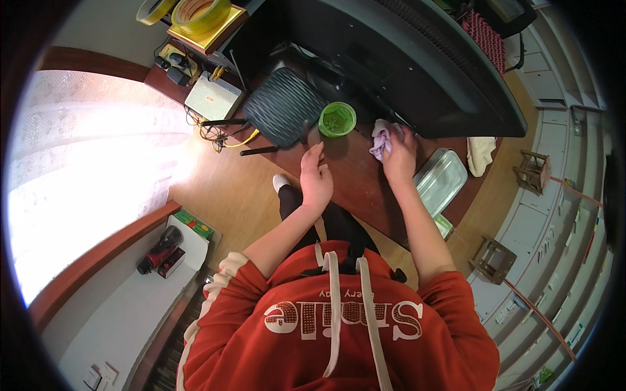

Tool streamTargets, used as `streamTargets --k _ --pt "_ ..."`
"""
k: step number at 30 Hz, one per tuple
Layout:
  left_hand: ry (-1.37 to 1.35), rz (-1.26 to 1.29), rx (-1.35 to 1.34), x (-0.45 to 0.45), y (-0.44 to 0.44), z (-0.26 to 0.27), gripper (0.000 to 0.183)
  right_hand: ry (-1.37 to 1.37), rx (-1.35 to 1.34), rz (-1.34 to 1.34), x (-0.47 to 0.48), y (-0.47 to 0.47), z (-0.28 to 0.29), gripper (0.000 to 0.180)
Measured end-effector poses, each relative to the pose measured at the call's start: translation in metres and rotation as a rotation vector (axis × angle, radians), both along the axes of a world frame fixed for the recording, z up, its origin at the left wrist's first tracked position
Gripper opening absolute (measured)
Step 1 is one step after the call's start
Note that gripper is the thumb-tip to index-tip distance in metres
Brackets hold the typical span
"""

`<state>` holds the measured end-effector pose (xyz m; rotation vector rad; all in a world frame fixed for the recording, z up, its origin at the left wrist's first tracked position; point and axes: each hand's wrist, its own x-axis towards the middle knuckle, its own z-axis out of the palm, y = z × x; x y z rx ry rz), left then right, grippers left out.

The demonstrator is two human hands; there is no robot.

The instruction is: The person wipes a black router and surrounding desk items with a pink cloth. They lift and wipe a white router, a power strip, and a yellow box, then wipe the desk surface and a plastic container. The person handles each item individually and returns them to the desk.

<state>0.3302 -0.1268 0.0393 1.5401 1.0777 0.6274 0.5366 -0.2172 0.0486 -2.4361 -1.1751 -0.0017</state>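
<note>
My right hand (401, 155) grips a crumpled pale lilac cloth (383, 138) above the reddish-brown tabletop (357, 181). My left hand (316, 180) holds nothing visible, its thumb apart from the fingers, with slight blur at the fingertips. Those fingertips are close to the front edge of a dark ribbed router (285, 105) with black antennas. A green plastic cup (337, 119) stands between the two hands, beside the router. To the right of my right wrist lies a shiny rectangular metal tin (442, 182).
A large black screen (406, 63) spans the far side of the table. Left are a white modem (213, 95), cables and a power strip (178, 63). Rolls of tape (200, 17) top a gold box. A whitish cloth (481, 155) lies right; wooden stools (494, 259) stand beyond.
</note>
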Motion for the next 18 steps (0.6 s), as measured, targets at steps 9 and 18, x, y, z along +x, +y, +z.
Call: streamTargets --k 9,18 --pt "0.053 -0.051 0.031 -0.043 0.006 -0.008 0.046 0.042 -0.037 0.353 -0.05 -0.018 -0.005 0.047" --pt "0.073 -0.2 0.088 -0.051 0.004 -0.008 0.041 0.005 0.064 0.265 -0.017 0.029 -0.02 0.065"
